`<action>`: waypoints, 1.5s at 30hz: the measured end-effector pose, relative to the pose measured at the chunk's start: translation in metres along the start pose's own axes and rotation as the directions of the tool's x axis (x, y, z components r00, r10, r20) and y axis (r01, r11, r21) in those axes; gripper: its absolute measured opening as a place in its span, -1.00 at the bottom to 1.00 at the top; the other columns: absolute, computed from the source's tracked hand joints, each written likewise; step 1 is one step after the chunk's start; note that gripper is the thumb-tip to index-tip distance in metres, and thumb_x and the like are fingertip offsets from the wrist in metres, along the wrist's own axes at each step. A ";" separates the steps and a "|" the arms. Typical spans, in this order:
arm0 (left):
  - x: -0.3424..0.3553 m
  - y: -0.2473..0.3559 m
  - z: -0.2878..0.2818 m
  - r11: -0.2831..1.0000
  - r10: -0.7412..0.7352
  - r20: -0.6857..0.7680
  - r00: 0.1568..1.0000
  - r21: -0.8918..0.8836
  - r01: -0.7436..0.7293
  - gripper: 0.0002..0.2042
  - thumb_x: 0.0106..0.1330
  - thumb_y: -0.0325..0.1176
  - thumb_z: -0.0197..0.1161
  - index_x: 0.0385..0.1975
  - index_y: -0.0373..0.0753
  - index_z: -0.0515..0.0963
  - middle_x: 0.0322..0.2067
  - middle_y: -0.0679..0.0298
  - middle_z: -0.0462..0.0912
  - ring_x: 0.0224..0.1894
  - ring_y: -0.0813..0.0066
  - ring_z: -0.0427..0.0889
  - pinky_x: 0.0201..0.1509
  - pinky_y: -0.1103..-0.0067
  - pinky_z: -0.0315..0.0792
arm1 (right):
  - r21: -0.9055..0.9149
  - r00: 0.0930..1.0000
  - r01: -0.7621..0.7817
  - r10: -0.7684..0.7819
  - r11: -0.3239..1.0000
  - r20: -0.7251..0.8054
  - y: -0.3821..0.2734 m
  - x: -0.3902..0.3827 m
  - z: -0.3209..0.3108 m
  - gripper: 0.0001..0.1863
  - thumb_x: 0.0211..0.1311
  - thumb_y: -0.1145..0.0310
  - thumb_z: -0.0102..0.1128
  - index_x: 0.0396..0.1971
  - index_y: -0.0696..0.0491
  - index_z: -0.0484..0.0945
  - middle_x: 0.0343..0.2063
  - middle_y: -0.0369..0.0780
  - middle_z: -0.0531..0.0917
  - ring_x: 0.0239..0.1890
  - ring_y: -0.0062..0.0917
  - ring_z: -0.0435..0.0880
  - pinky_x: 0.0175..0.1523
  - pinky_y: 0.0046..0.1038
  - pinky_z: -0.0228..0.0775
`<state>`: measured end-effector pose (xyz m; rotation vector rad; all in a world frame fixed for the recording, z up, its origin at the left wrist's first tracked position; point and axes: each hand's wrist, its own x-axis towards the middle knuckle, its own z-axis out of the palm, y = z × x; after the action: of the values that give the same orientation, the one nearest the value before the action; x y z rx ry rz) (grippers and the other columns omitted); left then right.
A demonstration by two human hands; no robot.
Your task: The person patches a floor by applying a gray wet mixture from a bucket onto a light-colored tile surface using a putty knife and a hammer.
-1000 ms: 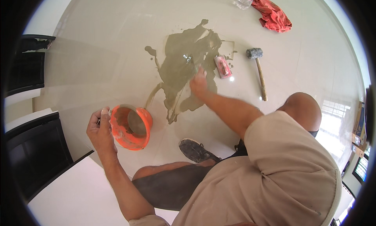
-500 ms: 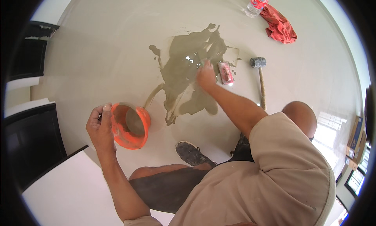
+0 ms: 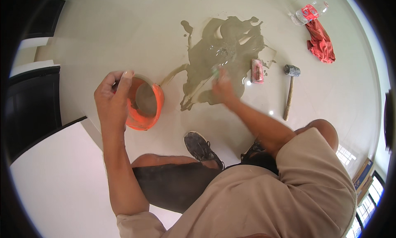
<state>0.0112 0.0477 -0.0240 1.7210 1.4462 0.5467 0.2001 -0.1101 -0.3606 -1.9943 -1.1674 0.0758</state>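
My left hand is closed at the left rim of an orange bucket, thumb and fingers pinched around its edge. Grey slurry coats the inside of the bucket, which leans a little. Out over a wide wet patch of grey-green slurry on the pale floor is my right hand, smeared by motion. A small flat scraper pokes out beyond its fingers, too blurred to show its full shape. Just right of the patch lies a pink rectangular float with a handle on top.
A rubber mallet with a wooden handle lies to the right. Farther back are a red cloth and a clear plastic bottle on its side. My shoe is planted near the bucket. Black-fronted panels line the left.
The view has shifted, moving the floor things in the picture. My right hand has drawn toward me and left, away from the float. My left hand stays at the bucket.
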 end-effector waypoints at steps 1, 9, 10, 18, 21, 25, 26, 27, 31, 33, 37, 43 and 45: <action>0.001 -0.004 0.000 1.000 0.020 0.014 1.000 -0.008 -0.019 -0.71 0.38 -0.18 0.33 -0.17 -0.33 0.70 -0.46 0.46 0.52 -0.49 0.77 0.27 -0.39 0.71 0.19 | 0.107 0.930 -0.309 0.277 0.945 0.242 -0.029 -0.026 0.015 -0.45 0.21 0.44 0.17 0.18 0.32 0.32 -0.13 0.18 0.62 -0.06 0.05 0.64 0.05 -0.10 0.52; -0.001 -0.003 0.015 0.996 0.083 0.048 0.995 -0.034 -0.081 -0.71 0.40 -0.19 0.34 -0.14 -0.34 0.70 -0.47 0.47 0.52 -0.50 0.79 0.27 -0.40 0.73 0.19 | 0.532 0.260 -0.842 0.802 -0.084 0.537 -0.094 -0.017 0.130 -0.65 0.25 0.45 0.18 0.02 0.11 0.42 -0.27 -0.14 0.59 -0.28 -0.34 0.58 -0.17 -0.25 0.43; -0.004 -0.006 0.006 0.999 0.051 0.037 0.998 0.006 -0.051 -0.71 0.40 -0.20 0.35 -0.13 -0.34 0.70 -0.48 0.48 0.51 -0.51 0.80 0.24 -0.41 0.73 0.16 | 0.596 0.221 -0.783 0.815 -0.179 0.535 -0.098 0.007 0.128 -0.66 0.25 0.45 0.17 0.03 0.11 0.43 -0.19 -0.11 0.61 -0.19 -0.28 0.60 -0.06 -0.24 0.45; -0.004 -0.015 -0.012 0.998 0.011 0.011 1.000 -0.059 -0.010 -0.70 0.39 -0.20 0.35 -0.13 -0.34 0.70 -0.49 0.51 0.48 -0.54 0.81 0.18 -0.44 0.74 0.11 | 0.778 0.361 -0.624 0.858 -0.069 0.366 -0.026 0.052 0.053 -0.85 0.35 0.42 0.13 -0.15 0.09 0.42 -0.43 -0.24 0.54 -0.44 -0.49 0.56 -0.37 -0.32 0.45; 0.001 -0.021 -0.012 1.000 -0.002 0.009 1.000 -0.024 0.002 -0.70 0.39 -0.19 0.35 -0.13 -0.33 0.70 -0.51 0.51 0.46 -0.55 0.81 0.18 -0.45 0.73 0.11 | 0.601 0.440 -0.795 0.766 0.088 0.470 -0.093 -0.026 0.036 -0.87 0.35 0.53 0.12 -0.17 0.14 0.40 -0.49 -0.27 0.50 -0.53 -0.55 0.50 -0.44 -0.36 0.43; 0.012 -0.001 0.017 0.996 0.074 0.064 0.995 -0.049 -0.071 -0.72 0.39 -0.18 0.34 -0.17 -0.31 0.70 -0.53 0.52 0.43 -0.54 0.79 0.20 -0.44 0.72 0.12 | 0.498 0.364 -0.855 0.853 0.147 0.374 -0.031 -0.109 0.066 -0.83 0.34 0.51 0.12 -0.11 0.11 0.41 -0.49 -0.25 0.52 -0.56 -0.55 0.50 -0.49 -0.41 0.42; 0.013 0.001 0.023 0.998 0.057 0.063 0.996 -0.020 -0.056 -0.72 0.40 -0.18 0.33 -0.19 -0.31 0.70 -0.53 0.52 0.43 -0.53 0.79 0.20 -0.44 0.72 0.12 | 0.463 0.410 -0.847 0.874 0.259 0.260 -0.009 -0.107 0.068 -0.84 0.35 0.50 0.11 -0.12 0.10 0.41 -0.50 -0.24 0.52 -0.57 -0.55 0.50 -0.50 -0.40 0.41; 0.012 0.003 0.027 0.998 0.064 0.073 0.995 -0.030 -0.062 -0.72 0.40 -0.18 0.33 -0.19 -0.31 0.70 -0.53 0.52 0.43 -0.53 0.79 0.20 -0.44 0.72 0.12 | 0.405 0.450 -0.838 0.882 0.364 0.138 0.014 -0.102 0.067 -0.86 0.35 0.49 0.11 -0.14 0.09 0.42 -0.51 -0.24 0.52 -0.57 -0.55 0.50 -0.51 -0.40 0.40; 0.003 -0.012 -0.007 1.000 0.026 0.032 0.999 -0.013 -0.026 -0.72 0.39 -0.18 0.35 -0.22 -0.31 0.70 -0.48 0.48 0.51 -0.44 0.74 0.33 -0.32 0.68 0.25 | 0.425 0.402 -0.871 0.855 0.246 0.327 0.037 0.030 0.032 -0.68 0.31 0.33 0.12 -0.09 0.27 0.54 -0.17 0.11 0.62 -0.10 0.03 0.64 0.05 -0.02 0.45; 0.002 -0.015 -0.010 0.999 0.023 0.030 0.999 -0.027 -0.022 -0.72 0.38 -0.17 0.36 -0.24 -0.31 0.69 -0.43 0.43 0.59 -0.36 0.70 0.44 -0.23 0.65 0.36 | 0.470 0.372 -0.869 0.833 0.157 0.409 0.037 0.063 0.002 -0.70 0.29 0.36 0.10 -0.12 0.28 0.55 -0.18 0.13 0.62 -0.09 0.05 0.64 0.06 -0.02 0.44; 0.006 -0.011 -0.001 0.997 0.057 0.043 0.997 -0.057 -0.055 -0.73 0.40 -0.19 0.34 -0.21 -0.31 0.70 -0.47 0.47 0.54 -0.43 0.75 0.37 -0.32 0.69 0.29 | 0.151 0.744 -0.666 0.665 0.731 0.059 0.036 0.049 -0.032 -0.65 0.27 0.41 0.03 0.01 0.26 0.46 -0.21 0.19 0.62 -0.05 0.13 0.62 0.09 -0.01 0.43; 0.008 -0.005 0.005 0.996 0.057 0.052 0.997 -0.076 -0.053 -0.74 0.41 -0.21 0.31 -0.18 -0.31 0.69 -0.51 0.50 0.49 -0.50 0.80 0.31 -0.41 0.71 0.23 | -0.006 0.809 -0.587 0.586 0.810 0.053 0.023 0.025 -0.028 -0.58 0.26 0.43 0.04 0.09 0.28 0.35 -0.26 0.20 0.62 -0.08 0.16 0.61 0.08 0.02 0.45; 0.009 -0.006 0.007 0.993 0.068 0.071 0.995 -0.105 -0.061 -0.74 0.41 -0.21 0.30 -0.18 -0.31 0.69 -0.52 0.50 0.49 -0.50 0.80 0.31 -0.42 0.71 0.22 | -0.012 0.869 -0.492 0.492 0.870 0.048 0.054 0.063 -0.026 -0.56 0.26 0.40 0.06 0.09 0.29 0.35 -0.24 0.21 0.63 -0.09 0.18 0.62 0.05 0.05 0.45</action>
<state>0.0154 0.0542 -0.0345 1.6934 1.2920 0.5758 0.2852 -0.0924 -0.3588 -2.2570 -0.6554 0.3876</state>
